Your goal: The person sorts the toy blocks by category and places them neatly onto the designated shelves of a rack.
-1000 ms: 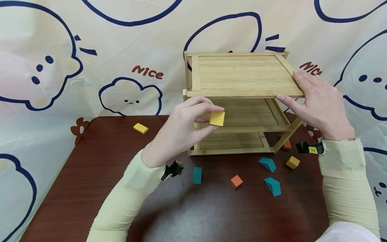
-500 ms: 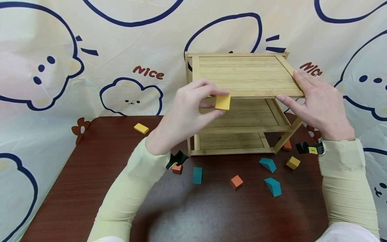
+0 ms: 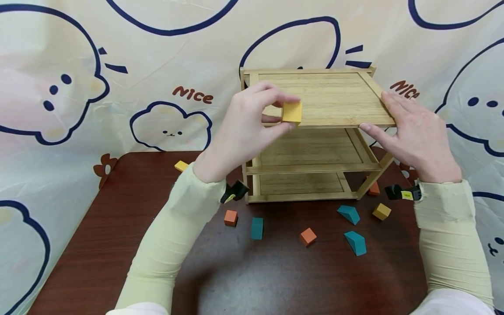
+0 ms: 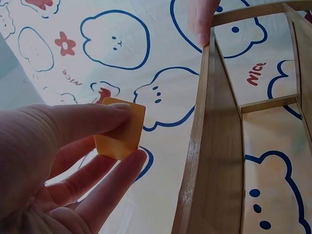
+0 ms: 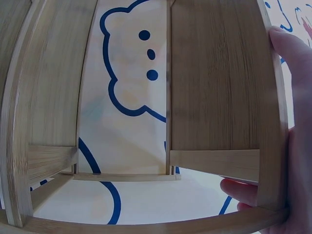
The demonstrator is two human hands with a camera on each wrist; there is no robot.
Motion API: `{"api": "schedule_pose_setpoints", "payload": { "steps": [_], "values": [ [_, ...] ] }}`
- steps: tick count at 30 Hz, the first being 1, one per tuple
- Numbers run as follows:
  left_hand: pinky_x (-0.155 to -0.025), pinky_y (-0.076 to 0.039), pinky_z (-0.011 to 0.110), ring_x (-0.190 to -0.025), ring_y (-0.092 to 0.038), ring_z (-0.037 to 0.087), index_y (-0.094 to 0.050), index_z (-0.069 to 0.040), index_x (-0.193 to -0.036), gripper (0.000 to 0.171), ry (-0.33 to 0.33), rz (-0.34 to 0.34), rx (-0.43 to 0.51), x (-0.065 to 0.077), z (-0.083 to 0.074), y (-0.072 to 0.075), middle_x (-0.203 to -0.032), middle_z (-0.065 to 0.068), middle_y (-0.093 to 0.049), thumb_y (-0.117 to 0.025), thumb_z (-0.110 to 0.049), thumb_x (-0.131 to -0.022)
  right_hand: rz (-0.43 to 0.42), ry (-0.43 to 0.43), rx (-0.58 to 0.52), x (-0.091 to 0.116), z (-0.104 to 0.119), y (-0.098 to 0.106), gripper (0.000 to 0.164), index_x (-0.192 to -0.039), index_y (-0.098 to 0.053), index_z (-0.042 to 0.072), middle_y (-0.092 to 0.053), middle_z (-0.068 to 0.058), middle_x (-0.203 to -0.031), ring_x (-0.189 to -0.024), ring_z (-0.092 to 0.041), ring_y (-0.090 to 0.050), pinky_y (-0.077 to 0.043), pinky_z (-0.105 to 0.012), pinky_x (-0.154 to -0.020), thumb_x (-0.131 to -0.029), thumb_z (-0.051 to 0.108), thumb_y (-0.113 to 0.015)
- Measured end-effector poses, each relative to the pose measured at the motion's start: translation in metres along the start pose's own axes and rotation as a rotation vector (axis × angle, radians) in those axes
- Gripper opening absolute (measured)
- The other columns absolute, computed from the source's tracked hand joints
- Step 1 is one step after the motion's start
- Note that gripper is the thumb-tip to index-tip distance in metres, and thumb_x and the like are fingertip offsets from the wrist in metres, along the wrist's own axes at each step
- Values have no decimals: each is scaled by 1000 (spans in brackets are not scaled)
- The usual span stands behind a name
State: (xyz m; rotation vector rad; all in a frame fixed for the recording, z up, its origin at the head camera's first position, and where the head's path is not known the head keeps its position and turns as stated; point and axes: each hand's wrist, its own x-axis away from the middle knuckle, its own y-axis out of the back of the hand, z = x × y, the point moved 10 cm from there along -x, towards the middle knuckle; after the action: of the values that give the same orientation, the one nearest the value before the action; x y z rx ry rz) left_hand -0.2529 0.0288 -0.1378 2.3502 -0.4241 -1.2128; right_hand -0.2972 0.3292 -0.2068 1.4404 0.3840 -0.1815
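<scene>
My left hand (image 3: 248, 116), pinching the yellow block (image 3: 292, 113), has risen, bringing it near the top shelf (image 3: 332, 94) my right hand (image 3: 419, 135) grips.

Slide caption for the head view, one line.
Left hand pinches a yellow block near a three-tier wooden shelf; right hand grips its top tier.

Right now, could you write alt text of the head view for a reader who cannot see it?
A left hand pinches a yellow block near a three-tier wooden shelf; the right hand holds its top board at the right. Teal blocks, orange blocks and other yellow blocks lie on the dark table.
</scene>
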Motion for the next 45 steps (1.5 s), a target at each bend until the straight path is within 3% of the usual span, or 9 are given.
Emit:
{"api": "schedule_pose_setpoints", "payload": {
  "steps": [14, 28, 45],
  "values": [
    [-78, -54, 15, -100, -60, 10, -73, -3, -120, 34, 129, 5, -79, -21, 28, 5, -112, 4, -65, -81, -5, -87, 8, 2, -3, 0, -1, -2, 94, -163, -20, 11, -18, -14, -166, -147, -45, -25, -26, -68, -108, -95, 70, -47],
    [-82, -52, 20, -98, -65, 11, -73, -8, -122, 35, 290, 70, -156, -26, 60, 1, -118, 2, -65, -81, -12, -88, 7, -4, 5, 0, -1, -2, 95, -163, -21, 11, -18, -14, -166, -146, -47, -26, -26, -68, -108, -95, 71, -47],
    [-86, -49, 21, -96, -63, 11, -72, -9, -124, 37, 361, 180, -221, -25, 75, -3, -115, 2, -65, -80, -22, -91, -1, -1, 3, -1, 0, -1, 94, -163, -21, 11, -19, -14, -166, -145, -47, -28, -27, -68, -108, -95, 71, -47]
  ]
}}
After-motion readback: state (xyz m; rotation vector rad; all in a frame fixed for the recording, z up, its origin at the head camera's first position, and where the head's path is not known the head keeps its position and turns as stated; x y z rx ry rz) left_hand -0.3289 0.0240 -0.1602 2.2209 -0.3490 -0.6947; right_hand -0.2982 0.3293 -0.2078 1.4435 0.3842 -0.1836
